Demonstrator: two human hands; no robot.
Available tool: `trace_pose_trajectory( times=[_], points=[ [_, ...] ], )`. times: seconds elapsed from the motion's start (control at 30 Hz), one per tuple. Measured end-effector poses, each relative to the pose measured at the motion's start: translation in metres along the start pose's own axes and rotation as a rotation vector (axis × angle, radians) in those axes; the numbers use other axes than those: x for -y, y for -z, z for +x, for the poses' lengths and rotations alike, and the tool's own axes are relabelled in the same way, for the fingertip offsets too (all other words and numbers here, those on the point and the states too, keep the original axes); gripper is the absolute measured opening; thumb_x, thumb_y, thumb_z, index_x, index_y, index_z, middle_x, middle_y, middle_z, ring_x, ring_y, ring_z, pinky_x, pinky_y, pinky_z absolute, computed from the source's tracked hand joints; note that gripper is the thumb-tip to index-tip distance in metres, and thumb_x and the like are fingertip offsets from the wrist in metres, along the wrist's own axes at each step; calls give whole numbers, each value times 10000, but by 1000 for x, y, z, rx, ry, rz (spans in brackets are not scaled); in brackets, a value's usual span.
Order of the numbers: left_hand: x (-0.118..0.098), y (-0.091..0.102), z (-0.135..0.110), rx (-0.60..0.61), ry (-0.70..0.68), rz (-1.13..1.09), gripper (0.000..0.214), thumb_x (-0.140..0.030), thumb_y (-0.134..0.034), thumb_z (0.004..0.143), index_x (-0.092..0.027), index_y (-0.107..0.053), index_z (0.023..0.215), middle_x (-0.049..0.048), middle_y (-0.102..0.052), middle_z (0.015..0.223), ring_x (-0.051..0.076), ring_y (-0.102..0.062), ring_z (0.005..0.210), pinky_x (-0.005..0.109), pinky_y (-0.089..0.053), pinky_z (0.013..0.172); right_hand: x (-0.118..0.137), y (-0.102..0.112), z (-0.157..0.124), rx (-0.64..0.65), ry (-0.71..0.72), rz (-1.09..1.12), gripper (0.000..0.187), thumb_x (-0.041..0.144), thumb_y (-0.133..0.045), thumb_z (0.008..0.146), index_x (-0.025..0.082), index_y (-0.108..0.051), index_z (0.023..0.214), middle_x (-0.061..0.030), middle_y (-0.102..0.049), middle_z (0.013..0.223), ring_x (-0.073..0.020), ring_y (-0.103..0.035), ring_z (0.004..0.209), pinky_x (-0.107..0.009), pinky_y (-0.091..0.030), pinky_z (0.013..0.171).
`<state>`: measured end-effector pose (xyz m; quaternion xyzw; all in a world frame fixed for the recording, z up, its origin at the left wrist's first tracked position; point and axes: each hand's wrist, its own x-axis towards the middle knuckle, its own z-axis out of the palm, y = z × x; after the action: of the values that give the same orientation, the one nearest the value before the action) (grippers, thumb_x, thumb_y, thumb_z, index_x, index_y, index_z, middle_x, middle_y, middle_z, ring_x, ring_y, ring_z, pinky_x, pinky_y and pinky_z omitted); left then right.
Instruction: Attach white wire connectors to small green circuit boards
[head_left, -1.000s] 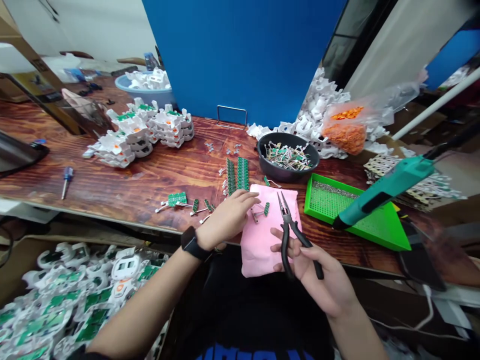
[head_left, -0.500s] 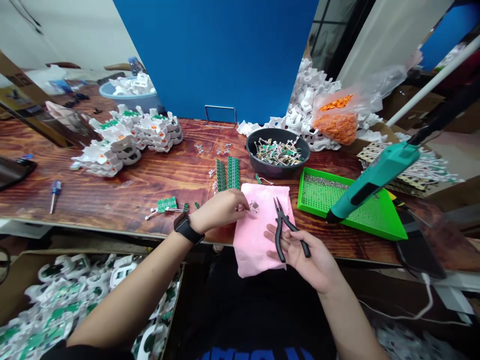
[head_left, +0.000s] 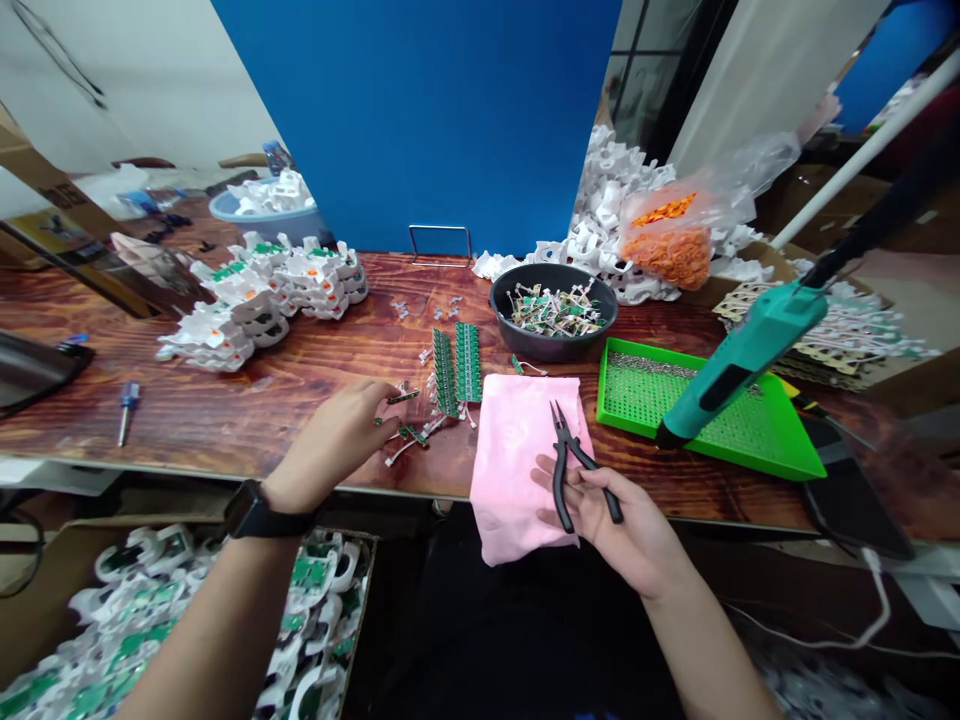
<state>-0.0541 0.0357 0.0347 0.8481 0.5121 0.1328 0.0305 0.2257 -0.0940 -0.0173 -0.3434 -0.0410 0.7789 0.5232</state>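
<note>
My left hand (head_left: 341,430), with a dark watch on its wrist, is over the table left of the pink cloth (head_left: 517,450). Its thumb and fingers close on a circuit board (head_left: 403,396) seen nearly edge-on. Just below the fingertips lie small green boards with white wires (head_left: 411,436). My right hand (head_left: 622,520), palm up, holds black-handled needle-nose pliers (head_left: 564,455) over the cloth, their jaws slightly apart and pointing away from me. Beyond the cloth's left corner stand two strips of green circuit boards (head_left: 456,370), with white connectors beside them.
A dark bowl (head_left: 504,325) of wired boards stands behind the cloth. At right, a green tray (head_left: 780,455) holds small metal parts, with a teal electric screwdriver (head_left: 750,355) hanging over it. Stacked white housings (head_left: 259,300) and a screwdriver (head_left: 129,405) lie left. A carton (head_left: 367,560) of housings is below.
My left hand has moved left from the pink cloth to the small boards and now grips a board. My right hand and the pliers have stayed nearly in place.
</note>
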Motion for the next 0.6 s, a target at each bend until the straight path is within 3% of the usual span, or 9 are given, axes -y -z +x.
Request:
trace_pose_trajectory(
  times=[0.07,0.17,0.33,0.43,0.53,0.6],
  points=[
    [1,3,3,74,38,91,240,-330,-471,788,-170,-584,927,75,-653,875,221,-608,802,286,-423,680,-1,1,0,-7,13,0,125,187,-553,742,130,-633,666,-107,-582,1209,-294,-420,1236,-478,-400,938],
    [-13,6,15,88,59,179,232,-336,-441,801,-159,-568,882,92,-651,845,234,-612,787,289,-418,646,-3,2,2,-2,27,10,136,194,-548,752,130,-639,674,-111,-576,1216,-295,-413,1242,-481,-403,933],
    [-30,8,44,182,103,373,192,-178,-412,754,-146,-600,780,128,-658,775,262,-626,746,316,-427,627,-3,1,2,12,22,21,162,177,-522,771,124,-641,675,-113,-570,1224,-289,-405,1248,-470,-411,928],
    [-36,7,63,140,121,372,205,-157,-434,725,-119,-615,814,152,-653,810,281,-621,787,344,-450,659,-3,2,2,14,26,23,176,185,-513,782,125,-644,682,-109,-567,1231,-286,-406,1248,-465,-414,926],
    [-52,-5,89,-15,-66,193,251,-167,-460,733,-127,-613,928,127,-643,918,244,-598,895,338,-457,783,-3,2,3,14,25,11,172,195,-520,780,124,-645,685,-110,-567,1231,-285,-412,1244,-462,-415,926],
    [-68,-22,107,28,-266,42,237,-192,-498,731,-151,-627,926,99,-645,947,207,-593,908,302,-458,811,-3,2,3,8,17,1,155,204,-542,766,126,-643,678,-110,-576,1220,-287,-422,1236,-462,-415,927]
  ],
)
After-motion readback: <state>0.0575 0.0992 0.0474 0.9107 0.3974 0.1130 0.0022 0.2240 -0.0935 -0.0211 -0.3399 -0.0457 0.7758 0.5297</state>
